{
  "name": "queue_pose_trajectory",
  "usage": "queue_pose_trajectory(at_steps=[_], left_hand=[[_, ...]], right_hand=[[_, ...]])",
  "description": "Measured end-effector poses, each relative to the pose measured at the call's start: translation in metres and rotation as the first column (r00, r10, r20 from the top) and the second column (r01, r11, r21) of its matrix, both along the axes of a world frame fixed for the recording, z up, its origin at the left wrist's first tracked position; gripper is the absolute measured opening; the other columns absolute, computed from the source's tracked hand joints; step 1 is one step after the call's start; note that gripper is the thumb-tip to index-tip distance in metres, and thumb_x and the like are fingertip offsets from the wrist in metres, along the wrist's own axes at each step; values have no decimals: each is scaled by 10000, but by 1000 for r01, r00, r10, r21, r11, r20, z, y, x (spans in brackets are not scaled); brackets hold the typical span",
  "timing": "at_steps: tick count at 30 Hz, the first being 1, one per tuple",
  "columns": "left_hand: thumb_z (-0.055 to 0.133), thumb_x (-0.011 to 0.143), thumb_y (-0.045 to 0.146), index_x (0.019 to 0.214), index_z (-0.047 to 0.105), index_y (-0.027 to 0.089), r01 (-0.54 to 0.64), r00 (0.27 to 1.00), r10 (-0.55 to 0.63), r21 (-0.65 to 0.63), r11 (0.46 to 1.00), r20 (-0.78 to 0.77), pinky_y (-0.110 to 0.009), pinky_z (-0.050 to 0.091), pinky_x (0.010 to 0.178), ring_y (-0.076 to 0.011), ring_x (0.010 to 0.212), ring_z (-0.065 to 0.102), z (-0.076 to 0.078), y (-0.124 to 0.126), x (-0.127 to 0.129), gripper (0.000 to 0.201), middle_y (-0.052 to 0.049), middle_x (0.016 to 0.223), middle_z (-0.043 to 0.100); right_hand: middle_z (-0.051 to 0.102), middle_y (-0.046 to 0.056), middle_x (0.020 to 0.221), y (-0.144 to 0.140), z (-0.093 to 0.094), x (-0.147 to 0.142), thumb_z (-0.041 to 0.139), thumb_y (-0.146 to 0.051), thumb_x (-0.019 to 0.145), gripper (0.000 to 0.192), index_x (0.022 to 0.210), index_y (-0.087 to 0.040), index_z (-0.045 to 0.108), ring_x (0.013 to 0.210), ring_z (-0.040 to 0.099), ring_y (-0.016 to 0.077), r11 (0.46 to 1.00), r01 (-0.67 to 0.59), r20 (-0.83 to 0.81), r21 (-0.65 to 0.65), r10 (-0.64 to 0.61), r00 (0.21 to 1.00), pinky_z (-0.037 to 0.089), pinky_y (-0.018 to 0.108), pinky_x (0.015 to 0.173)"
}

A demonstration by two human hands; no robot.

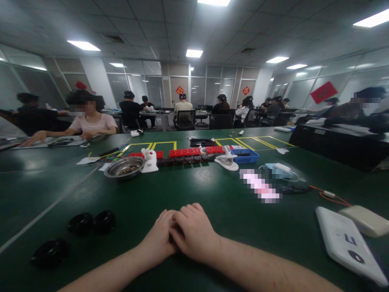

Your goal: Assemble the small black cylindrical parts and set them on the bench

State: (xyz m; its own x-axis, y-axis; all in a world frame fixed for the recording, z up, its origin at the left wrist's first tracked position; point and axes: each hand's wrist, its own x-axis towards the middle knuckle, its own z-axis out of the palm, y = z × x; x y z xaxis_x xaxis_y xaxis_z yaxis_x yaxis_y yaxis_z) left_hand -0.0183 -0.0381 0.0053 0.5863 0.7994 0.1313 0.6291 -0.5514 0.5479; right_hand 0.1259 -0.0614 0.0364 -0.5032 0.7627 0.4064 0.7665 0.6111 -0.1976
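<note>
My left hand (pixel 161 237) and my right hand (pixel 197 233) rest together on the green table (pixel 146 194), close in front of me. The right hand lies partly over the left, its fingers curled over the left hand's finger area. Most of the left fingers are hidden beneath it. No object shows between the hands. To their left lie three glossy black round pieces: one (pixel 80 224), a second beside it (pixel 105 221), and a third nearer me (pixel 50 253).
Farther back stand a metal bowl (pixel 112 172) of small brass-coloured pieces, white clamp-like pieces (pixel 226 160), red and black strips (pixel 185 152) and a blue tray (pixel 253 157). A white slab-like device (pixel 343 239) lies right. Across the table's left, a person (pixel 91 121) sits.
</note>
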Motion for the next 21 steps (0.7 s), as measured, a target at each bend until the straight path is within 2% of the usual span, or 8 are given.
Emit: queue_pose_trajectory(at_steps=[3,6,14,18,21], left_hand=[[610,613,190,1043,522,232,32,999,-32,-4,999,-21,-477,171,1017,-254,1090,429,2,1,-1,441,-56,1133,520],[637,613,245,1046,518,238,16,999,-17,-17,1000,-36,-474,172,1023,-251,1096,429,6,0,-1,449,-51,1126,521],[641,604,201,1030,516,225,1,1000,-1,-29,1000,6,-473,195,1014,-249,1047,460,7,-4,0,445,-44,1076,541],[668,582,191,938,541,202,-21,998,23,-28,999,52,-451,269,975,-238,957,494,8,-4,1,378,-36,971,551],[693,578,230,936,544,195,6,997,-3,-33,999,82,-416,346,909,-234,931,493,8,-2,-2,389,-33,941,544]], right_hand=[[556,43,838,-2,4,3,540,-341,737,211,853,-167,510,774,468,185,997,67,-29,-33,-68,997,312,312,706],[574,33,789,-1,4,4,509,-366,766,201,814,-171,513,745,489,190,992,105,17,-69,-104,994,318,324,697],[587,42,835,-1,8,4,554,-355,761,233,881,-159,516,772,515,193,998,-42,128,-44,47,991,348,329,726],[575,49,889,-4,14,7,548,-277,775,201,930,-161,497,791,515,192,994,-90,166,-56,98,981,369,325,717],[574,50,912,-6,20,12,536,-211,774,181,943,-162,493,807,514,186,987,-145,184,-75,157,970,384,307,711]])
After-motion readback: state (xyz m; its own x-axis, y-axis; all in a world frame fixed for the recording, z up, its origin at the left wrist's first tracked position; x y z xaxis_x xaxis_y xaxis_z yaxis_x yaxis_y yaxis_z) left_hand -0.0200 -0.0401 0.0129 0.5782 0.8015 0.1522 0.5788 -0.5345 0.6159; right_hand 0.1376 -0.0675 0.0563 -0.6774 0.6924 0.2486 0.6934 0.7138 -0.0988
